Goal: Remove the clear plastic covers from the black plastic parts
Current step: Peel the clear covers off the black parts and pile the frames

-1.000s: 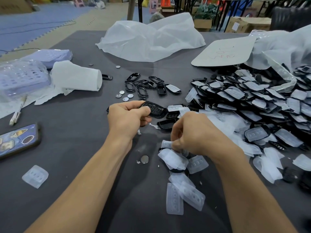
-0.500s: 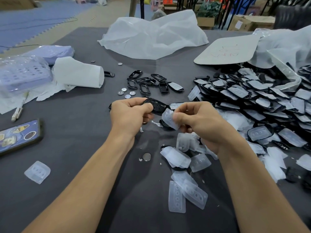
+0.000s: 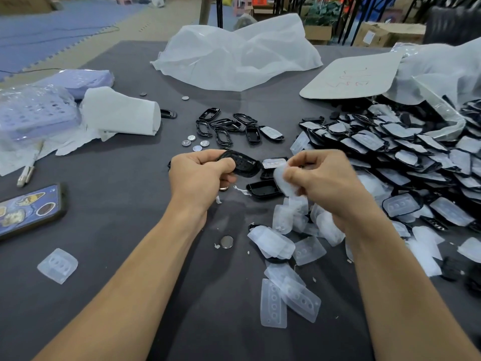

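Note:
My left hand (image 3: pixel 199 175) grips a black plastic part (image 3: pixel 244 165) at the table's middle. Just right of it my right hand (image 3: pixel 322 178) pinches a clear plastic cover (image 3: pixel 282 182), held apart from the part. A big heap of black parts with clear covers (image 3: pixel 406 152) fills the right side. Loose clear covers (image 3: pixel 283 246) lie under and below my right hand. Bare black parts (image 3: pixel 226 126) lie in a small group beyond my hands, and one more black part (image 3: pixel 263 190) rests between them.
A phone (image 3: pixel 28 209) lies at the left edge, with a lone clear cover (image 3: pixel 57 265) below it. Small coin cells (image 3: pixel 195 143) and one more coin cell (image 3: pixel 227 241) sit on the dark table (image 3: pixel 117 230). White plastic bags (image 3: pixel 234 56), a white board (image 3: pixel 351 76) and purple trays (image 3: pixel 33 113) lie farther back.
My right hand rose from the loose covers with a clear cover pinched and now holds it beside the black part. My left hand kept its grip on the part.

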`<state>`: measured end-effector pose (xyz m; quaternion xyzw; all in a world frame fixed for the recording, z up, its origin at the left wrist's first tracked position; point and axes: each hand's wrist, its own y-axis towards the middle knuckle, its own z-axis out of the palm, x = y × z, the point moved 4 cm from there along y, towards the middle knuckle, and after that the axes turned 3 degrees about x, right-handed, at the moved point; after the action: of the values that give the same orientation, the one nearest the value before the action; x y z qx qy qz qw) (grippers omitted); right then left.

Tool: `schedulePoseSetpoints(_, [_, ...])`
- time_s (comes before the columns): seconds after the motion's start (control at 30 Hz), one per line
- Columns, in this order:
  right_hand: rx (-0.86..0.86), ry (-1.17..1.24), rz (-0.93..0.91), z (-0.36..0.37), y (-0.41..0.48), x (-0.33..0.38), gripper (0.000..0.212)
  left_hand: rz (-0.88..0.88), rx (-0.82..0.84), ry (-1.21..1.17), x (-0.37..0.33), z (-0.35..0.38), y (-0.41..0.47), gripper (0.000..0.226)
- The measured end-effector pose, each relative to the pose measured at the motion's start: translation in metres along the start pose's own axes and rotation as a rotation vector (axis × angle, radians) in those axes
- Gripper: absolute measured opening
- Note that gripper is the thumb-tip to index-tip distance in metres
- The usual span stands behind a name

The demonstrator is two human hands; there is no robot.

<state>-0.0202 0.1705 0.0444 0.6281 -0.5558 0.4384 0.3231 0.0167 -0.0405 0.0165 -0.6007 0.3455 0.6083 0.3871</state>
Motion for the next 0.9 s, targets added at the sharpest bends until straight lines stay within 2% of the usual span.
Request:
schedulePoseSetpoints(0.03, [-0.156,-0.168,-0.005,-0.009,0.001,-0.001,0.002,0.001,0.001,-0.002,0.000,0.000,0.000,0.040])
schedulePoseSetpoints(0.1, [-0.441,-0.500,-0.031,-0.022,-0.005,0.001,0.016,0.000,0.001,0.000,0.000,0.001,0.000,0.035])
schedulePoseSetpoints(0.13, [-0.484,-0.549,-0.078,-0.024,-0.007,0.005,0.019,-0.002,-0.001,0.002,0.000,0.001,0.000,0.029])
schedulePoseSetpoints(0.17, [-0.448,-0.562,-0.122,-0.023,-0.007,0.009,0.016,-0.003,-0.004,0.005,0.000,0.001,-0.001,0.025])
schedulePoseSetpoints(0.2, [-0.329,-0.568,-0.136,-0.018,-0.006,0.011,0.008,-0.004,-0.006,0.006,0.001,0.001,-0.001,0.022])
schedulePoseSetpoints(0.3, [0.144,-0.681,-0.032,0.006,-0.006,0.006,0.016,-0.003,-0.013,0.008,0.001,0.000,-0.001,0.020])
schedulePoseSetpoints(0.33, [0.226,-0.724,-0.015,0.011,-0.007,0.004,0.021,-0.003,-0.015,0.009,0.001,-0.001,0.000,0.020])
schedulePoseSetpoints(0.4, [0.274,-0.742,-0.014,0.016,-0.008,0.001,0.022,-0.003,-0.015,0.013,0.001,-0.001,0.000,0.020])
schedulePoseSetpoints(0.5, [0.336,-0.643,-0.046,0.017,-0.007,0.000,0.020,-0.005,-0.013,0.017,0.002,0.000,0.000,0.018])
schedulePoseSetpoints(0.67, [0.256,-0.073,-0.064,0.006,-0.003,0.004,0.014,-0.007,-0.018,0.014,0.004,0.000,0.001,0.017])
schedulePoseSetpoints(0.77, [0.194,0.134,-0.032,0.005,-0.001,0.003,0.014,-0.022,-0.024,0.018,0.004,0.001,0.000,0.015])
schedulePoseSetpoints(0.9, [0.184,0.335,0.021,0.010,-0.001,0.002,0.018,-0.077,0.101,0.162,0.004,-0.001,-0.003,0.023])
